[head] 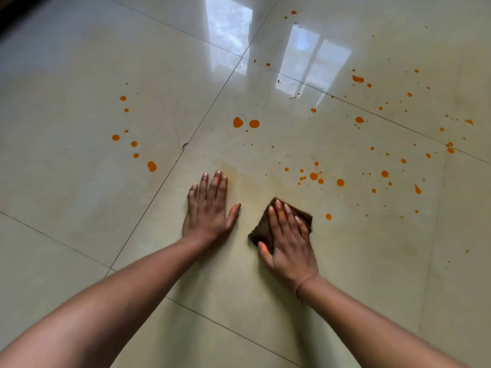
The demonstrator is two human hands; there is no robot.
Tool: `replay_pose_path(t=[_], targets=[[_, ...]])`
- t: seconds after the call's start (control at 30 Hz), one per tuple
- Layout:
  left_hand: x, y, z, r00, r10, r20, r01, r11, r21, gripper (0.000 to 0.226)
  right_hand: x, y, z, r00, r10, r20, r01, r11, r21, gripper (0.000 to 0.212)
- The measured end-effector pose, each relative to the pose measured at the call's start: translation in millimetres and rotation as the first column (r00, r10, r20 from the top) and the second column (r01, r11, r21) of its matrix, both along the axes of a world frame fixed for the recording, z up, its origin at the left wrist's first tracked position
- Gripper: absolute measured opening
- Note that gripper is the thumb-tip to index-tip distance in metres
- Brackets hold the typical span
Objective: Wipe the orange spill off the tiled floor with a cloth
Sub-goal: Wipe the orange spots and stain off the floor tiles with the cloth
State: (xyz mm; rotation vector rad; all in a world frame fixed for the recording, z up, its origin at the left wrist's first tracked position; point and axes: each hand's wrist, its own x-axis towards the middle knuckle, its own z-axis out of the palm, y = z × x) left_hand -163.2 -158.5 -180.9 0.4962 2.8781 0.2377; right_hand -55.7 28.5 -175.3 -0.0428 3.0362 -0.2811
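Observation:
Orange drops are scattered over the glossy cream tiled floor: two large drops straight ahead, a cluster to the right and a loose group to the left. My right hand presses flat on a folded dark brown cloth, fingers spread over it and thumb at its near edge. My left hand lies flat on the bare tile beside it, fingers apart, holding nothing. A faint orange smear fades across the tile just beyond both hands.
Bright window reflections shine on the far tiles. More orange splashes reach the far right, out to the frame edge. Dark grout lines cross the floor diagonally. A dark edge shows at the top left corner.

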Motion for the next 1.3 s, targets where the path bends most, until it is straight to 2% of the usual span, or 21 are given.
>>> replay_pose_path(t=[0.17,0.23,0.33,0.43,0.53,0.6,0.73,0.83,0.97,1.1,1.2,1.3], targets=[[0,-1,-5,0.998,0.010,-0.061,-0.009,1.000,0.013,0.067,-121,1,0,0.993,-0.115,0.020,0.115,0.993,0.021,0.080],[0,-1,-6,0.997,0.002,-0.079,-0.001,1.000,0.011,0.065,-106,2,0,0.998,-0.066,-0.002,0.066,0.998,0.010,0.078],[1,-1,-3,0.999,-0.004,-0.049,0.004,1.000,-0.003,0.065,-23,7,6,0.995,0.098,0.013,-0.098,0.995,-0.010,0.078],[0,0,-4,0.999,0.000,-0.037,0.000,1.000,-0.012,0.065,-40,18,1,0.988,0.153,-0.004,-0.153,0.988,-0.004,0.079],[-1,-1,-7,0.999,0.003,-0.042,-0.004,1.000,-0.016,0.067,-113,18,-1,1.000,-0.002,0.021,0.002,1.000,0.026,0.082],[-1,0,-7,1.000,0.006,-0.020,-0.006,1.000,-0.015,0.069,-120,19,-2,0.998,-0.042,0.047,0.040,0.998,0.039,0.082],[-2,3,3,0.997,0.010,0.078,-0.005,0.998,-0.063,0.082,-61,32,3,0.954,0.292,0.067,-0.294,0.956,0.017,0.077],[-10,3,13,0.989,-0.019,0.144,0.037,0.992,-0.122,0.080,-73,48,8,0.908,0.411,0.080,-0.414,0.910,0.026,0.077],[-10,6,26,0.980,-0.015,0.197,0.044,0.989,-0.141,0.075,-98,46,8,0.920,0.378,0.109,-0.383,0.923,0.033,0.078],[-21,7,56,0.937,-0.023,0.348,0.111,0.966,-0.234,0.078,-85,51,12,0.880,0.453,0.141,-0.461,0.887,0.030,0.080],[-21,13,95,0.916,-0.116,0.385,0.256,0.907,-0.335,0.074,-75,52,25,0.876,0.437,0.207,-0.446,0.895,-0.001,0.085],[-16,6,112,0.914,-0.152,0.377,0.288,0.897,-0.336,0.072,-71,45,29,0.873,0.420,0.247,-0.432,0.902,-0.008,0.084]])
